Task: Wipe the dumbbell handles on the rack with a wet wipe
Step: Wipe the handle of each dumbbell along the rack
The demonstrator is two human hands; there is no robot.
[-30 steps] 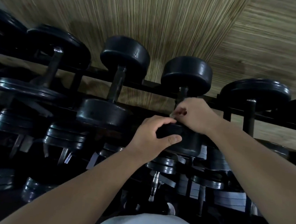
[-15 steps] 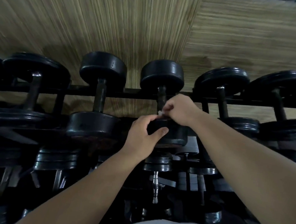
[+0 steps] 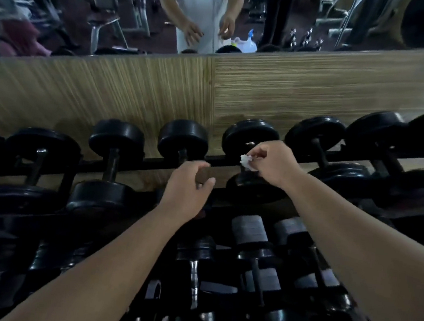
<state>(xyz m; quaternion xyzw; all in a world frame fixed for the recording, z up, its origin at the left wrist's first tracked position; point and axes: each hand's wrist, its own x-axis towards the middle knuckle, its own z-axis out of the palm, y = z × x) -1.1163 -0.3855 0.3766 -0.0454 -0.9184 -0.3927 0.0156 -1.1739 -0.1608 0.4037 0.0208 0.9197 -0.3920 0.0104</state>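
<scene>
The right hand [image 3: 270,164] pinches a small white wet wipe [image 3: 247,161] in its fingertips. It is held over a black dumbbell [image 3: 250,138] on the top row of the rack [image 3: 140,164]. The hand and the wipe hide the handle of that dumbbell, so I cannot tell if the wipe touches it.

The left hand [image 3: 189,186] is just beside it, with its fingers bent loosely and nothing in it that I can see. It covers the near end of the next dumbbell [image 3: 183,139].

More black dumbbells stand in a row on both sides. Lower dumbbells [image 3: 249,229] with grey ends sit under the arms, dark and hard to see.

Behind the rack is a wood wall [image 3: 134,92]. Above it is a mirror [image 3: 91,4]. It shows a blurry person in a white shirt [image 3: 204,2] and a spray bottle [image 3: 249,40].
</scene>
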